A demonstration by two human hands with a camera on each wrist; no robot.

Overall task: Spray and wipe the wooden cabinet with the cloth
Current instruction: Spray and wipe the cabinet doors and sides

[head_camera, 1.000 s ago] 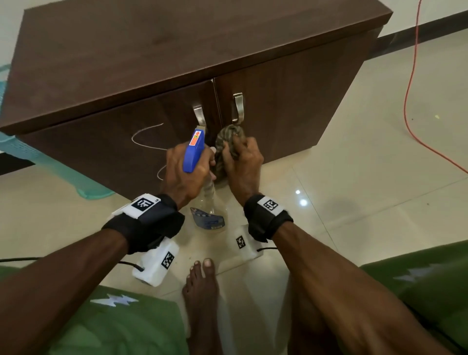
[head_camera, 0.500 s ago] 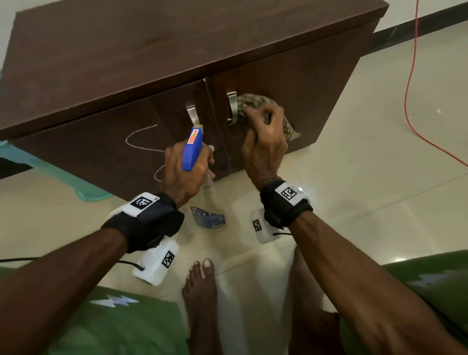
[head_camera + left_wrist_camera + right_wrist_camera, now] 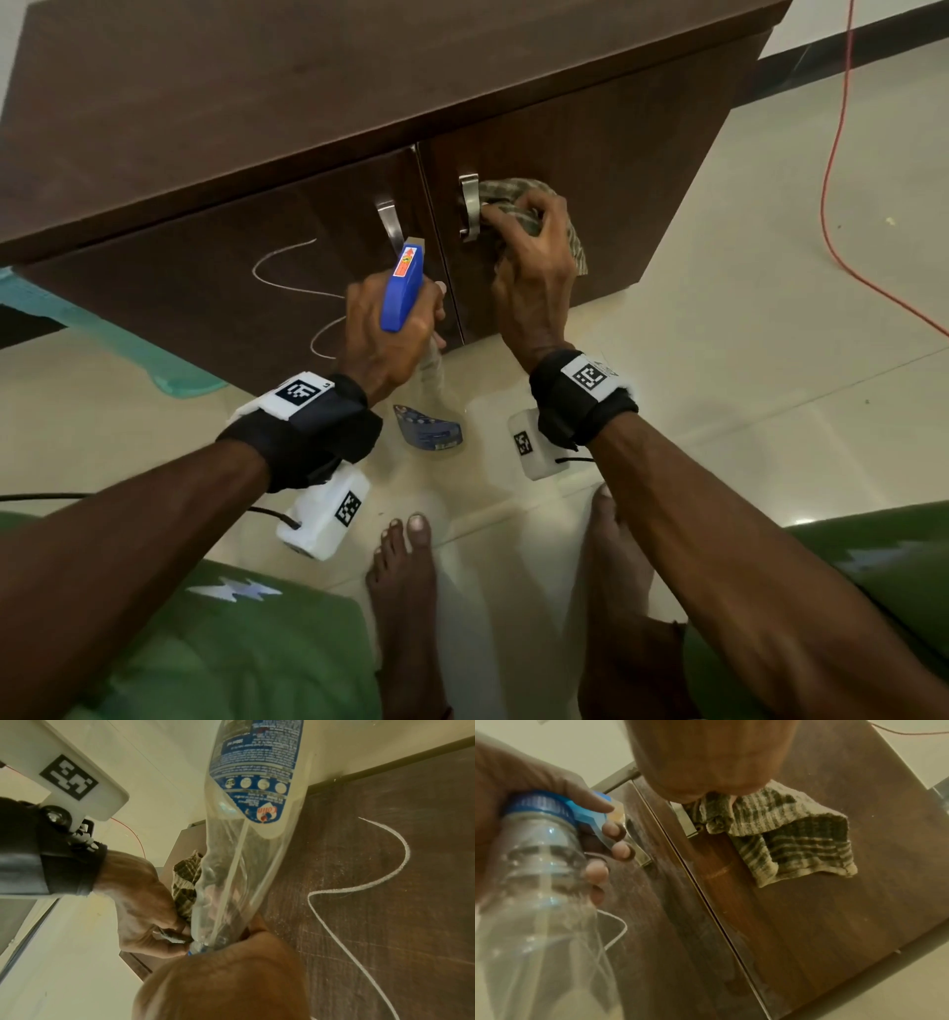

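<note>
While the right hand (image 3: 534,277) grips the checked green cloth (image 3: 518,205) bunched against the right door of the dark wooden cabinet (image 3: 590,169), just right of its metal handle (image 3: 470,205) in the upper middle of the head view, the left hand (image 3: 380,334) holds the clear spray bottle (image 3: 403,288) by its blue head. Compared with half a second ago, the cloth sits closer to the handle. Most of the cloth is hidden under the fingers.

The cabinet (image 3: 590,154) is dark wood-grain, its doors faintly glossy; beside their seam the handles (image 3: 469,205) are brushed metal. Against the right handle, the cloth (image 3: 790,833) is ribbed weave. The bottle (image 3: 246,841) is clear plastic with a glossy label.
</note>
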